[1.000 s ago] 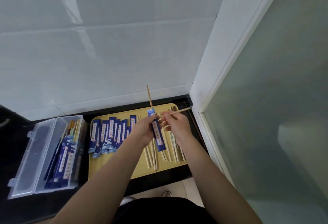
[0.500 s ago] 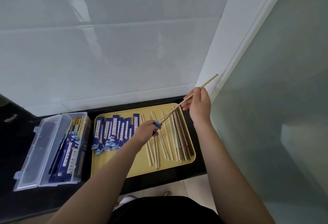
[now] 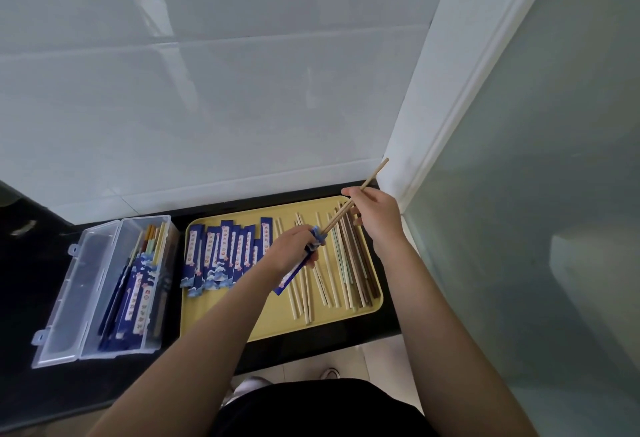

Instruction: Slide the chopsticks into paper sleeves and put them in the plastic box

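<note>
Head view, right hand: our right hand (image 3: 375, 214) pinches a wooden chopstick (image 3: 367, 184) near its far end, over the far right corner of the tray; the stick slants down and leftward to the sleeve mouth.
Head view, left hand: our left hand (image 3: 294, 246) grips a blue paper sleeve (image 3: 294, 272) above the tray's middle, its open end (image 3: 318, 234) up by our fingertips, touching the chopstick.
Tray: we see a yellow tray (image 3: 277, 324) on the black counter (image 3: 311, 341).
Loose chopsticks: bare chopsticks (image 3: 346, 270) lie on the tray's right half.
Empty sleeves: a row of blue sleeves (image 3: 221, 256) lies on the left half.
Plastic box: the clear box (image 3: 69, 298) stands open left of the tray, sleeved chopsticks (image 3: 138, 294) in its right compartment.
</note>
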Tool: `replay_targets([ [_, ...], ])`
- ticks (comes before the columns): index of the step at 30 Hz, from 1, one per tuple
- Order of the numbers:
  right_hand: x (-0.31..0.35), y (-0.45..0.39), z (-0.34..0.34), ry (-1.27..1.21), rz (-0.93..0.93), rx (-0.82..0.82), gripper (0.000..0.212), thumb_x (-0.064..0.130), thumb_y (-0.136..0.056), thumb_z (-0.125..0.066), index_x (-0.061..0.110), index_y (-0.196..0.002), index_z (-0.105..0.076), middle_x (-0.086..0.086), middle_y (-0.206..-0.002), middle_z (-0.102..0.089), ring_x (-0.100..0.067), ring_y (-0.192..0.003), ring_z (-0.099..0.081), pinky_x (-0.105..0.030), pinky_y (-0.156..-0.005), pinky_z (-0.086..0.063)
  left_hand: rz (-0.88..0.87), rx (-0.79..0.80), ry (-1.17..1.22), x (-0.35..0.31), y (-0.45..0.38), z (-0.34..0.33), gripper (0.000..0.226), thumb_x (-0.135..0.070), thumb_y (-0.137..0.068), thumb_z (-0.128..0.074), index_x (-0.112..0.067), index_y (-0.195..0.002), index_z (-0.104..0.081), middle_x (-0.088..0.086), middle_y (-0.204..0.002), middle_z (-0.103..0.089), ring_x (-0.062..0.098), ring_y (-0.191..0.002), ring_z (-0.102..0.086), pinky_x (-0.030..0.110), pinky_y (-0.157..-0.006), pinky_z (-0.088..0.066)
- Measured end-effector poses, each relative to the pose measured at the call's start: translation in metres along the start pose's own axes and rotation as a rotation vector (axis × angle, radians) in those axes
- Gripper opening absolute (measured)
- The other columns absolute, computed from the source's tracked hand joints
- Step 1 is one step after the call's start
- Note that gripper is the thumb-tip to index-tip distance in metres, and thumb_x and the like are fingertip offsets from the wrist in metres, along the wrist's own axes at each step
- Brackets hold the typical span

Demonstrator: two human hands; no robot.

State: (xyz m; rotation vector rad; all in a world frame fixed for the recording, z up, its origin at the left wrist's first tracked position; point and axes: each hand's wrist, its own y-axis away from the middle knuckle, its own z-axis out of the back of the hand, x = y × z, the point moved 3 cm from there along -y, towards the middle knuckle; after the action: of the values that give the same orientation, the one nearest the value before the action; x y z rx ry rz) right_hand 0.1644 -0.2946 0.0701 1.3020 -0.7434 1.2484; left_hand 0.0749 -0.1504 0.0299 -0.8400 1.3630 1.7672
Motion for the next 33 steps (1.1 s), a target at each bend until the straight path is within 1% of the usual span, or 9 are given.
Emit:
replay_targets([
  [7,-0.011,0.008,-0.018,-0.117,-0.07,0.074,0.023,0.012,-0.094,-0.067,0.015,-0.116,-0.073,0.0,-0.095,-0.071,-0.013,-0.092,-0.067,-0.026,-0.074,-0.056,-0.054,0.06,0.109,-0.022,0.002,-0.006,0.019,-0.013,-0.099,-0.037,-0.004,-0.096,-0.053,0.014,-0.072,-0.057,0.019,-0.051,-0.049,0.032,-0.056,-0.046],
  [11,-0.016,0.009,-0.031,0.032,-0.004,0.099,0.064,0.013,-0.088,-0.076,0.021,-0.145,-0.047,0.001,-0.098,-0.072,-0.01,-0.097,-0.068,-0.035,-0.093,-0.056,-0.021,0.021,0.158,-0.022,0.002,-0.002,0.02,-0.013,-0.099,-0.036,-0.003,-0.094,-0.053,0.014,-0.071,-0.055,0.018,-0.05,-0.047,0.031,-0.051,-0.043],
  [14,-0.012,0.009,-0.033,0.043,0.029,0.059,0.1,0.018,-0.086,-0.079,0.032,-0.16,-0.012,0.004,-0.114,-0.066,-0.003,-0.099,-0.061,-0.024,-0.084,-0.049,-0.005,0.026,0.127,-0.016,0.003,0.01,0.021,-0.012,-0.097,-0.036,-0.002,-0.093,-0.054,0.012,-0.066,-0.051,0.017,-0.048,-0.044,0.031,-0.05,-0.039],
  [17,-0.003,0.01,-0.036,0.058,0.09,0.013,0.083,0.022,-0.092,-0.072,0.037,-0.156,-0.022,0.011,-0.115,-0.058,-0.006,-0.099,-0.061,-0.019,-0.076,-0.049,0.005,0.04,0.086,-0.008,0.006,0.024,0.02,-0.013,-0.097,-0.038,-0.003,-0.09,-0.054,0.011,-0.066,-0.05,0.017,-0.049,-0.043,0.031,-0.05,-0.039],
  [20,-0.001,0.011,-0.054,0.122,0.119,0.035,0.047,0.021,-0.095,-0.063,0.035,-0.138,-0.051,0.008,-0.113,-0.061,-0.017,-0.103,-0.066,-0.037,-0.084,-0.059,-0.005,0.046,0.05,-0.002,0.011,0.04,0.02,-0.013,-0.098,-0.039,-0.005,-0.089,-0.054,0.008,-0.065,-0.05,0.014,-0.048,-0.043,0.028,-0.049,-0.039],
  [22,0.001,0.015,-0.069,0.105,0.078,0.037,0.045,0.023,-0.096,-0.059,0.038,-0.138,-0.051,0.009,-0.113,-0.063,-0.022,-0.097,-0.069,-0.043,-0.084,-0.06,-0.009,0.021,0.062,0.006,0.015,0.055,0.019,-0.014,-0.099,-0.041,-0.007,-0.088,-0.055,0.007,-0.065,-0.051,0.015,-0.049,-0.045,0.028,-0.049,-0.04],
  [24,0.002,0.02,-0.084,0.081,0.022,0.052,0.054,0.026,-0.099,-0.055,0.042,-0.147,-0.038,0.009,-0.114,-0.061,-0.024,-0.093,-0.07,-0.037,-0.078,-0.06,-0.022,-0.015,0.089,0.015,0.017,0.07,0.017,-0.018,-0.1,-0.046,-0.008,-0.089,-0.054,0.009,-0.07,-0.055,0.018,-0.054,-0.05,0.032,-0.053,-0.045],
  [28,-0.007,0.035,-0.135,0.202,-0.062,0.107,0.037,0.025,-0.101,-0.053,0.027,-0.138,-0.05,0.001,-0.11,-0.062,-0.013,-0.087,-0.069,-0.025,-0.067,-0.052,0.003,-0.203,-0.024,0.044,0.022,0.12,0.019,-0.026,-0.1,-0.055,-0.01,-0.093,-0.062,0.01,-0.078,-0.064,0.017,-0.065,-0.06,0.03,-0.06,-0.051],
  [33,-0.026,0.052,-0.228,0.389,-0.084,0.351,0.017,0.023,-0.103,-0.051,0.02,-0.114,-0.063,-0.003,-0.099,-0.071,-0.013,-0.074,-0.069,-0.032,-0.071,-0.058,0.059,-0.484,-0.197,0.094,0.039,0.203,0.018,-0.027,-0.098,-0.059,-0.016,-0.085,-0.067,0.0,-0.072,-0.063,0.014,-0.063,-0.054,0.024,-0.053,-0.037],
])
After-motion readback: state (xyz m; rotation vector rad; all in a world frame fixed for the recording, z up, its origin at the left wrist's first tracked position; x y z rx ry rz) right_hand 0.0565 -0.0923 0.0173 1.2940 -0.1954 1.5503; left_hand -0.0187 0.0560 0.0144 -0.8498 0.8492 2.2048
